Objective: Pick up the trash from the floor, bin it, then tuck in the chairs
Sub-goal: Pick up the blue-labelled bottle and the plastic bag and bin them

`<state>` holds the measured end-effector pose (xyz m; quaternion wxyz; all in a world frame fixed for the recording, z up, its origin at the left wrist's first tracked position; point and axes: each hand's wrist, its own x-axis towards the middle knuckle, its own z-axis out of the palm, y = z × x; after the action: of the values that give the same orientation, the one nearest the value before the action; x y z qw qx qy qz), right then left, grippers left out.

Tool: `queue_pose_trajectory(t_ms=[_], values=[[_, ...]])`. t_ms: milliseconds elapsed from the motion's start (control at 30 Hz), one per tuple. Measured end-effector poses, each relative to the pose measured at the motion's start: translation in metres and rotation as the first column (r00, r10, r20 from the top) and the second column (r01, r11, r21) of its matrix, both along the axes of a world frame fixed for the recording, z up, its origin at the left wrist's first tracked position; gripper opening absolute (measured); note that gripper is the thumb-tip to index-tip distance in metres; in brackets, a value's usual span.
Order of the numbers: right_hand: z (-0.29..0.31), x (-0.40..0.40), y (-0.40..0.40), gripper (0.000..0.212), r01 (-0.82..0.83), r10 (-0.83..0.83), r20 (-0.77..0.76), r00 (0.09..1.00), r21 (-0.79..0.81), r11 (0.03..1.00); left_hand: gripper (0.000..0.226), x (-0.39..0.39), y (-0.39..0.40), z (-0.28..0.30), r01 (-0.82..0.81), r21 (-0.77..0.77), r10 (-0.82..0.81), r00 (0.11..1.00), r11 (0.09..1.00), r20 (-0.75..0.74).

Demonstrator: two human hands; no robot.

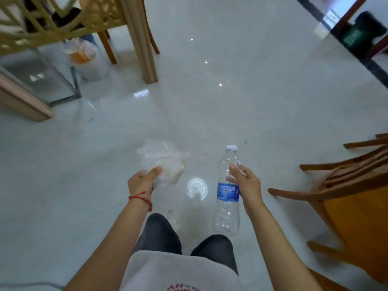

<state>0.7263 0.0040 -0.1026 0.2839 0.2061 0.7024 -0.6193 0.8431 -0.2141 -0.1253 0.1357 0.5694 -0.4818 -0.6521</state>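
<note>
Two pieces of trash are being carried at once, one in each hand, above the glossy tiled floor (pixel 241 106). Left hand (pixel 141 182) is gripping a crumpled clear plastic bag (pixel 162 160); its fingers are curling tightly under the film while the thumb is pressing on top, so the bundle is being held firmly against the palm. Right hand (pixel 246 181) is holding an empty water bottle (pixel 227 190) upright at its upper body, just above the blue label; the thumb and fingers are wrapping loosely around the far side, only partly closing. A round white lid (pixel 197 189) is lying on the floor between the two hands, apparently not yet collected. A lined bin (pixel 88 59) is standing near the table leg (pixel 142 49) at upper left, well apart from the hands. For the step in hand, binning is judged best done by keeping both grips closed until each item is over the bin's opening. A wooden chair (pixel 346 192) is standing pulled out at right.
</note>
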Motion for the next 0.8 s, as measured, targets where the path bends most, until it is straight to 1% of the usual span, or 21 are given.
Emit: queue_pose_trajectory(t_ms=[67,167,267,333,533,667,800], values=[[0.0,-0.01,-0.036,0.051,-0.054,0.054,0.001,0.999,-0.004,0.999,0.029,0.002,-0.036,-0.001,-0.063,-0.006,0.063,0.998,0.998,0.002],[0.0,-0.026,-0.081,0.05,-0.123,0.123,-0.007,0.992,0.007,0.992,0.035,0.0,-0.079,-0.004,-0.114,-0.024,0.114,0.993,0.993,0.012],[-0.002,-0.048,-0.112,0.052,-0.162,0.162,-0.007,0.987,0.01,0.987,0.042,-0.012,-0.105,-0.009,-0.168,-0.001,0.168,0.986,0.986,0.002],[-0.003,-0.068,-0.129,0.053,-0.179,0.179,-0.005,0.984,0.016,0.984,0.038,-0.028,-0.117,-0.012,-0.2,0.007,0.2,0.98,0.98,-0.01],[-0.008,-0.151,-0.172,0.052,-0.194,0.194,-0.009,0.981,0.005,0.981,0.039,-0.111,-0.154,-0.013,-0.21,0.03,0.211,0.977,0.977,-0.044],[-0.005,-0.218,-0.196,0.053,-0.186,0.186,-0.015,0.982,0.003,0.983,0.035,-0.182,-0.177,0.001,-0.224,0.077,0.229,0.971,0.972,-0.07],[0.001,-0.277,-0.214,0.052,-0.172,0.172,-0.014,0.985,-0.014,0.985,0.035,-0.25,-0.198,0.018,-0.204,0.054,0.208,0.976,0.977,-0.072]])
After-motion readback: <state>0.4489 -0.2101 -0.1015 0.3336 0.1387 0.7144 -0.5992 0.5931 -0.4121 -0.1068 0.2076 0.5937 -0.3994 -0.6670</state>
